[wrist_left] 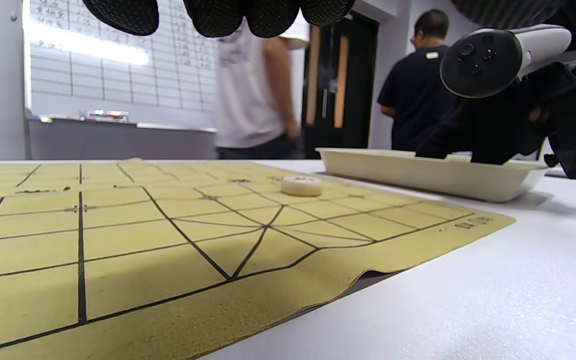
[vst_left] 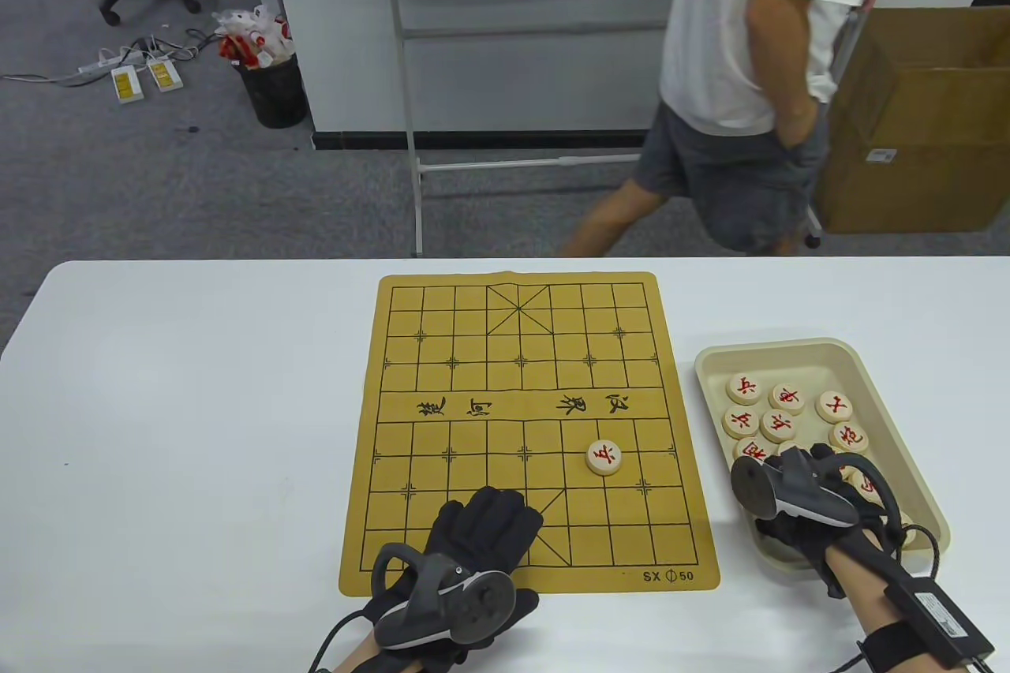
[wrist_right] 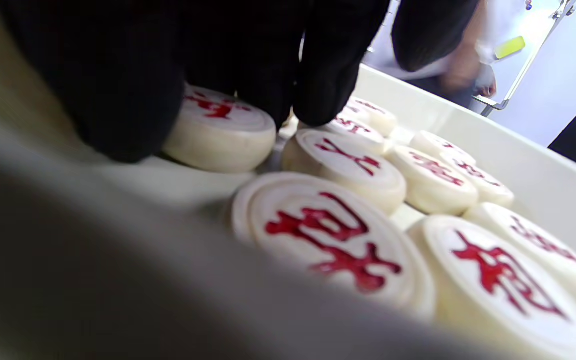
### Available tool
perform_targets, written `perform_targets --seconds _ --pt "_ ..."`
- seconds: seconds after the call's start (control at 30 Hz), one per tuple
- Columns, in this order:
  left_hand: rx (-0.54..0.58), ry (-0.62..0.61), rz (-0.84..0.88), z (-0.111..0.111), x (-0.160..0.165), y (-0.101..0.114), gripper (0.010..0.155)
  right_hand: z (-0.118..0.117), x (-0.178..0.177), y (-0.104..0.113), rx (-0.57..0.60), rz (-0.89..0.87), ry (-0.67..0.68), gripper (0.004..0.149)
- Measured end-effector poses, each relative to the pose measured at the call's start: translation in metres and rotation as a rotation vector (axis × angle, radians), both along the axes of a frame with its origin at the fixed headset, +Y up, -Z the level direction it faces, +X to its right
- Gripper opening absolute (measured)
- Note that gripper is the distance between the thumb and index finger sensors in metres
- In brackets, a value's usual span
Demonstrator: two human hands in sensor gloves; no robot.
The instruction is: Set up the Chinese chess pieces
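Tracker [vst_left: 789,495] hiding right hand [vst_left: 821,539], tray pieces [vst_left: 781,409] half-covered

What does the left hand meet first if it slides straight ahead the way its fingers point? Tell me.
Probably nothing close: the left hand points up the board, over bare squares; the lone piece sits off to its right.

the board [vst_left: 521,428], a tan mat printed with a black grid, lay flat with its near edge under the left hand [vst_left: 473,539]. one cream round piece [vst_left: 604,458] with a red character sat face up on it, between the two hands. the other cream pieces [vst_left: 781,409], red-marked and face up, lay crowded in the beige tray [vst_left: 868,357], some beneath the right hand [vst_left: 805,499], whose fingertips [wrist_right: 328,100] touched them.
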State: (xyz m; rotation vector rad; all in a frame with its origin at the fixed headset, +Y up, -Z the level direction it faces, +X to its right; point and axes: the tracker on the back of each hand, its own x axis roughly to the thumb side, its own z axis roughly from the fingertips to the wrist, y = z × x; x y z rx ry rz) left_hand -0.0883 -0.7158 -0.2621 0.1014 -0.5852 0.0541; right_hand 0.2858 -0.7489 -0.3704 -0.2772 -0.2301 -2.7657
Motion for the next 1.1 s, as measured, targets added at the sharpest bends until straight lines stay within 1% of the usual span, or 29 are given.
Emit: perform_targets --seconds 0.07,0.13,0.23,0.27,0.33,0.4,0.43,0.5,0.57,0.63,0.67,0.77,0.8,0.9,0.93,1.0,1.1 --pt "0.001 0.000 0.001 0.000 0.000 0.000 0.086 0.001 -0.002 0.000 0.004 0.020 0.008 0.071" --pt "0.004 0.002 0.002 0.000 0.000 0.001 0.086 0.001 -0.003 0.006 0.019 0.042 0.010 0.071" --pt "0.002 0.002 0.005 0.000 -0.001 0.000 0.086 -0.002 -0.006 0.029 0.081 0.001 -0.022 0.072" --pt "0.000 0.002 0.006 0.000 -0.001 0.000 0.086 -0.004 -0.009 0.040 0.118 -0.021 -0.026 0.072" --pt "-0.003 0.000 0.005 0.000 0.000 0.000 0.086 -0.009 -0.017 0.057 0.148 -0.084 -0.026 0.072" --pt "-0.004 -0.002 0.000 0.000 0.001 0.000 0.086 -0.017 -0.034 0.070 0.145 -0.188 -0.003 0.072" --pt "-0.004 -0.002 -0.001 0.000 0.001 0.000 0.086 -0.019 -0.041 0.071 0.135 -0.206 0.010 0.073" --pt "-0.002 0.000 0.000 0.000 0.000 0.000 0.086 -0.026 -0.063 0.068 0.127 -0.222 0.043 0.073" --pt "0.000 0.003 0.002 0.000 -0.001 0.000 0.086 -0.032 -0.084 0.058 0.103 -0.192 0.078 0.073" --pt "0.000 0.006 0.004 0.000 -0.001 0.000 0.086 -0.038 -0.107 0.041 0.069 -0.138 0.108 0.072" --pt "-0.001 0.006 0.005 -0.001 -0.002 0.000 0.086 -0.041 -0.114 0.033 0.058 -0.100 0.097 0.072" --pt "-0.004 0.006 0.007 -0.001 -0.002 0.000 0.086 -0.053 -0.123 0.012 0.051 0.026 0.072 0.072" --pt "-0.004 0.005 0.009 -0.001 -0.002 0.000 0.086 -0.057 -0.122 0.007 0.046 0.051 0.039 0.072" --pt "-0.006 0.002 0.011 -0.001 -0.002 0.000 0.086 -0.064 -0.118 -0.003 -0.036 0.010 -0.008 0.070" --pt "-0.007 0.001 0.012 -0.001 -0.002 0.000 0.086 -0.064 -0.117 -0.005 -0.056 -0.004 -0.015 0.071" --pt "-0.009 -0.001 0.012 -0.001 -0.002 0.000 0.086 -0.061 -0.113 0.000 -0.025 0.006 -0.020 0.073" --pt "-0.012 -0.001 0.008 -0.001 -0.002 -0.001 0.086 -0.053 -0.103 0.025 0.024 -0.085 -0.008 0.073"
